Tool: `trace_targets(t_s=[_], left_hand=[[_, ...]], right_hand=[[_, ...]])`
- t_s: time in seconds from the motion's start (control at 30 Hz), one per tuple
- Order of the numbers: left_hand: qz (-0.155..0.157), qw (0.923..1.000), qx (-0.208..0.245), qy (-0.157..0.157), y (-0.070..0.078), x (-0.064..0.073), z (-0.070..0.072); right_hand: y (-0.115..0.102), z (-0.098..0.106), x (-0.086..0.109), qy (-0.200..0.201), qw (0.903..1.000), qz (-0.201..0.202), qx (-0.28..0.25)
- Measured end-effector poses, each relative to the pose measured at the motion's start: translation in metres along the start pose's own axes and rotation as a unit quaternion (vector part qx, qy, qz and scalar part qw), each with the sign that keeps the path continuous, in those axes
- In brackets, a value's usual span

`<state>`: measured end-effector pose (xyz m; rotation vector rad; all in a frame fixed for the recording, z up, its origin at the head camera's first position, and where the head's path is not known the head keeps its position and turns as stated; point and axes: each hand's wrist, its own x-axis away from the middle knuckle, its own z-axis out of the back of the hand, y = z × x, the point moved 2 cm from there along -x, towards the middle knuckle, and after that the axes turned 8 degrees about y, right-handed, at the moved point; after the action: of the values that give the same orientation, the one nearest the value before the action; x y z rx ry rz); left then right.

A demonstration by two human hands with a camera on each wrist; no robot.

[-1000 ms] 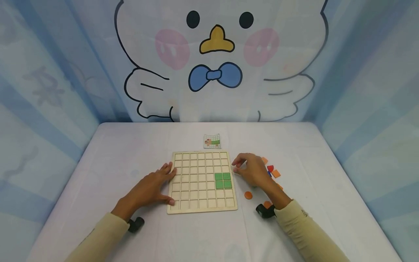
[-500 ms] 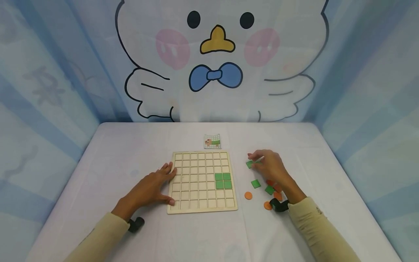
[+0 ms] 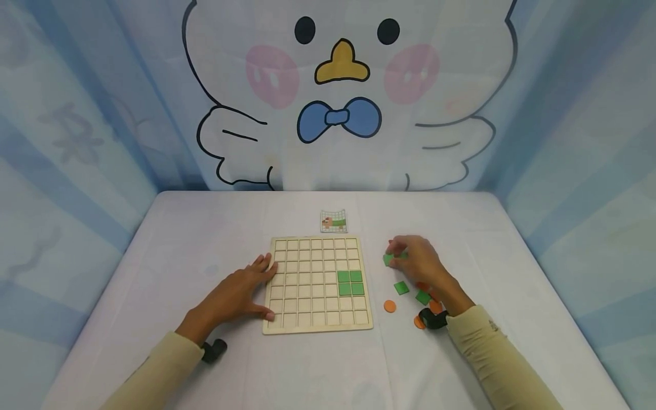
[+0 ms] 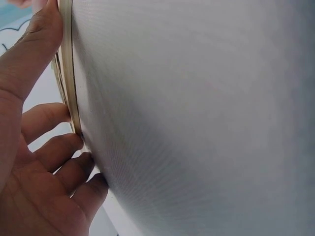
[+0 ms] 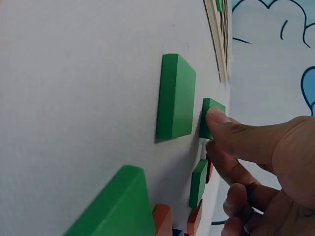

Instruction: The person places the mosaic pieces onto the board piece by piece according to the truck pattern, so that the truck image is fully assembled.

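Note:
A wooden grid board (image 3: 302, 293) lies flat, with several green square tiles (image 3: 351, 283) set in cells at its right side. Along the board's left edge rests my left hand (image 3: 233, 296), thumb and fingers spread; in the left wrist view its fingertips touch the board's rim (image 4: 71, 73). To the right of the board, my right hand (image 3: 417, 259) pinches a loose green square tile (image 5: 211, 104) between thumb and index finger, low at the tabletop. Other loose green tiles (image 5: 177, 98) lie near that hand, one (image 3: 401, 288) just in front of it.
Behind the board sits a small picture card (image 3: 333, 221) with a gridded drawing. Orange round pieces (image 3: 390, 306) and orange and red pieces lie right of the board, some partly hidden under my right arm. A patterned curtain (image 3: 338, 162) stands behind the table.
My right hand has moved from the board's right edge out to the loose tiles, and its fingers have come down onto a green one. My left hand has stayed put.

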<state>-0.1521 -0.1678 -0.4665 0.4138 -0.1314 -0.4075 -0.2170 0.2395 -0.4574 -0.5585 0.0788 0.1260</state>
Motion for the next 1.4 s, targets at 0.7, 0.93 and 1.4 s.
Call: trace_targets(t_s=[0.7,0.93,1.4], left_hand=[[0.003,1.0000,-0.006,0.001,0.002,0.000,0.001],[0.002,1.0000,-0.004,0.001,0.001,0.000,0.000],[0.003,1.0000,-0.004,0.000,0.000,0.000,0.000]], right_hand=[[-0.057,-0.019,0.019,-0.036,0.9952,0.029,-0.086],[-0.080,-0.035,0.027,-0.057,0.9925,0.036,-0.102],[-0.102,-0.062,0.030,-0.059,0.9941,0.069,-0.060]])
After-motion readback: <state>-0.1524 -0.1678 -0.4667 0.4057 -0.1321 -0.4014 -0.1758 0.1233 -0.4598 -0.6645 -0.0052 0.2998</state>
